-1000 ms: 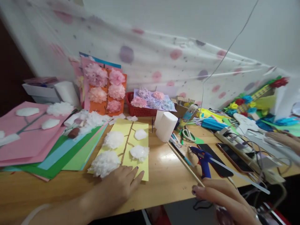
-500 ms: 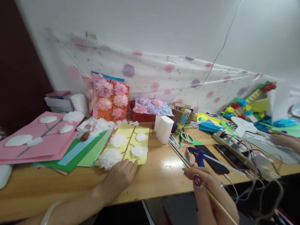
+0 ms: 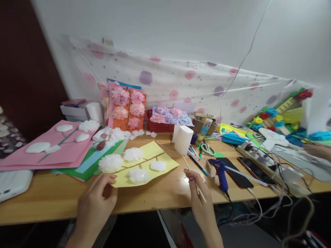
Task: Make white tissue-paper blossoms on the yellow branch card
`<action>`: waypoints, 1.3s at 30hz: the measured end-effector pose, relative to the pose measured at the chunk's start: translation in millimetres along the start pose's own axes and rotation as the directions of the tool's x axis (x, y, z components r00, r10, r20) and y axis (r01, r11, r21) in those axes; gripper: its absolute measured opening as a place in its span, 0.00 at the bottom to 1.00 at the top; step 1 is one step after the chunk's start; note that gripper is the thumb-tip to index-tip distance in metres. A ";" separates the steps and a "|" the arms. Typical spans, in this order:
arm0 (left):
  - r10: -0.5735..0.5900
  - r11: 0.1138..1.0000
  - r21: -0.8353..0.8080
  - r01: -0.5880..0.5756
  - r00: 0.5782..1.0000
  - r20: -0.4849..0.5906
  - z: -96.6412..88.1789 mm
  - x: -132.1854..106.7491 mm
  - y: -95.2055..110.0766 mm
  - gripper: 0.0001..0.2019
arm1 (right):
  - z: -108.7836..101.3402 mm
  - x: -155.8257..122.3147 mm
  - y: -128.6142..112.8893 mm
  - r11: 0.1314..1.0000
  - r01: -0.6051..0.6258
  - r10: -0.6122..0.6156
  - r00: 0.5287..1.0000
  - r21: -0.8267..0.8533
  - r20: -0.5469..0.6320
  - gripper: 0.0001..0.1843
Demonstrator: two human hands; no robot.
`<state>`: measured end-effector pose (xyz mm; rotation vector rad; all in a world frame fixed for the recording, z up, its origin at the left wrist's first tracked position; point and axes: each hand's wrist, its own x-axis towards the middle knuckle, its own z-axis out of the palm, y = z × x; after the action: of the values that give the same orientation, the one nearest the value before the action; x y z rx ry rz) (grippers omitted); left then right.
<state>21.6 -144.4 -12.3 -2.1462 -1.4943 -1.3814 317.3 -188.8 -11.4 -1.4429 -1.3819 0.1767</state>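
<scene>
My left hand (image 3: 99, 196) pinches the near left edge of a yellow paper sheet (image 3: 152, 151). That sheet bears a brown drawn branch, white fluffy tissue blossoms (image 3: 111, 162) and a flat white pad (image 3: 158, 166). A glossy spot shows on the blossom nearest me (image 3: 139, 175). Between thumb and fingers of my right hand (image 3: 199, 189) is a thin wooden stick (image 3: 186, 163), its far end pointing toward a white paper roll (image 3: 183, 140). To the right of that hand lies a blue glue gun (image 3: 220, 172) with a clear glue stick in its back.
Pink sheets (image 3: 69, 160) with white pads lie at left. A red basket (image 3: 160, 126) stands behind. Two phones (image 3: 254, 169), a power strip (image 3: 261, 163) and cables are on the right. Another person's hand (image 3: 317, 150) is at the far right. The table's front edge is near me.
The yellow sheet has turned clockwise, and my left hand has shifted from its near right edge to its left edge. My right hand has moved left with the stick.
</scene>
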 end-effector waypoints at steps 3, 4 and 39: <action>-0.073 0.988 -0.131 0.078 0.996 0.041 -12.5 6.4 -12.6 0.05 | 5.6 0.3 13.4 1.000 -0.021 0.021 1.000 -0.009 0.011 0.18; -0.096 0.978 -0.181 0.105 0.994 0.060 -16.6 10.4 -15.9 0.05 | 6.3 0.3 16.9 1.000 -0.021 0.021 1.000 -0.013 0.007 0.18; 0.256 0.295 -0.594 0.748 0.537 0.804 172.6 166.1 -64.6 0.16 | 2.9 6.4 67.5 0.947 0.251 -0.184 0.936 -0.201 0.301 0.18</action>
<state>79.3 96.8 -2.0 -3.9399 -1.5028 -1.7642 359.4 -165.0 -59.0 -1.4842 -1.8367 0.0744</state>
